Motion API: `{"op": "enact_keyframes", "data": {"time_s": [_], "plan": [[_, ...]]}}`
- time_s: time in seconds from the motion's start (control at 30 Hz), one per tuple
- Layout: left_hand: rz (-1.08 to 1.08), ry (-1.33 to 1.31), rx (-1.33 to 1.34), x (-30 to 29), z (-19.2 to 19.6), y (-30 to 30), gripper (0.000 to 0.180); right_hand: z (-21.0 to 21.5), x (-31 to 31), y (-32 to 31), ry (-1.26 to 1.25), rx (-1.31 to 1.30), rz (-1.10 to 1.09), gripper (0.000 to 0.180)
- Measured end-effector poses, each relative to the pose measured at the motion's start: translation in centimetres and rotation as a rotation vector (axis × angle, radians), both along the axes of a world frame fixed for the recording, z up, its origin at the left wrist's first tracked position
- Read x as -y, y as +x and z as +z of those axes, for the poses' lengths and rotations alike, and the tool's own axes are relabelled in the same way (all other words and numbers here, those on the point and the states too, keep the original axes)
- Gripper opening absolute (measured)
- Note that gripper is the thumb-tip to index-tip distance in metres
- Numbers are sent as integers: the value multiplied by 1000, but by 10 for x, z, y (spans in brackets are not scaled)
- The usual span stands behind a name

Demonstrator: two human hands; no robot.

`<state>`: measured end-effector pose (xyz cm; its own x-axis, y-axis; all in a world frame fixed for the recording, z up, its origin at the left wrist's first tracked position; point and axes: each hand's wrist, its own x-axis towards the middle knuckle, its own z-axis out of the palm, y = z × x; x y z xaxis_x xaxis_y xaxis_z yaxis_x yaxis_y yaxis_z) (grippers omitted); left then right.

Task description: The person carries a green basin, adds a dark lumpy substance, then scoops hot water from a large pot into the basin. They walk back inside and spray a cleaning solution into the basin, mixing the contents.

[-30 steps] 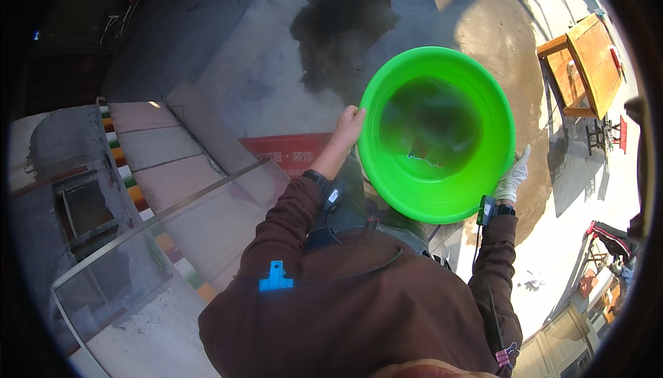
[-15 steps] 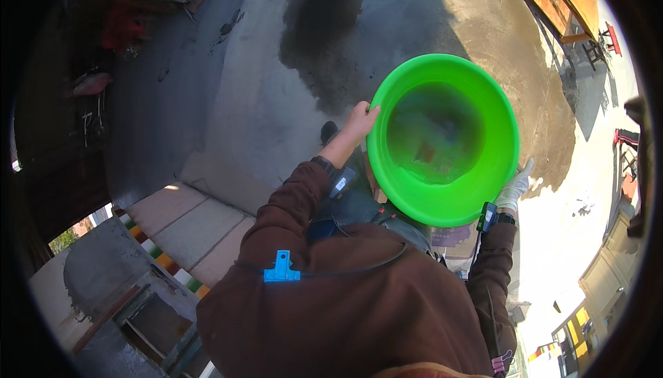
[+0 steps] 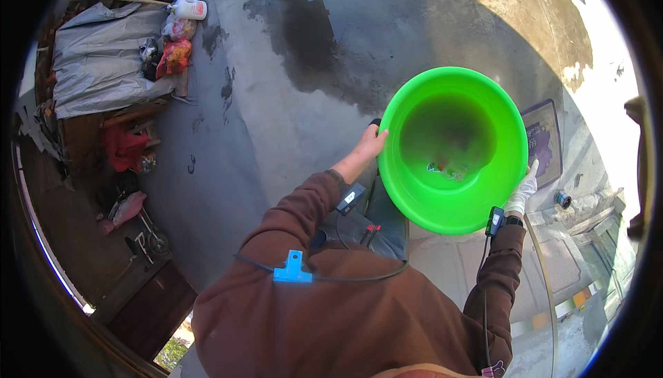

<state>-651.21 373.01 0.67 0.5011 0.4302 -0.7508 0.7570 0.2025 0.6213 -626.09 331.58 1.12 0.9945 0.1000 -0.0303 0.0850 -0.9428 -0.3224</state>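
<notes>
As it is held out in front of the chest, one green basin [image 3: 452, 146] is carried level over wet concrete ground [image 3: 276, 101], gripped on opposite rims so it is kept balanced. The bare left hand [image 3: 369, 144] is closed on the left rim; the gloved right hand [image 3: 523, 188] is clamped on the right rim. A few small bits are seen inside. One white jug [image 3: 188, 9] is lying far left beside one grey tarp [image 3: 100, 53].

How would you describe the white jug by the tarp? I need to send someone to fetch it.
Start at the grey tarp heaped at the far left of the concrete yard. At its top right corner lies a white plastic jug on its side. Beside it are red and pink bags; the jug alone is white and hard-sided.
</notes>
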Motion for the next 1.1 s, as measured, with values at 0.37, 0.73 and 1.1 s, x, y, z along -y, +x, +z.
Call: {"op": "enact_keyframes", "data": {"time_s": [0.37, 0.73, 1.1], "plan": [[-93, -402, -463, 33, -146, -181, 35, -124, -1, -182, 350, -296, -749, 60], [-91, -362, -677, -121, -351, -257, 35, -289, -203, -199, -320, -688, -503, 48], [-154, 426, -410, -378, -371, -201, 36, -329, -430, -185, 311, -540, -599, 48]]}}
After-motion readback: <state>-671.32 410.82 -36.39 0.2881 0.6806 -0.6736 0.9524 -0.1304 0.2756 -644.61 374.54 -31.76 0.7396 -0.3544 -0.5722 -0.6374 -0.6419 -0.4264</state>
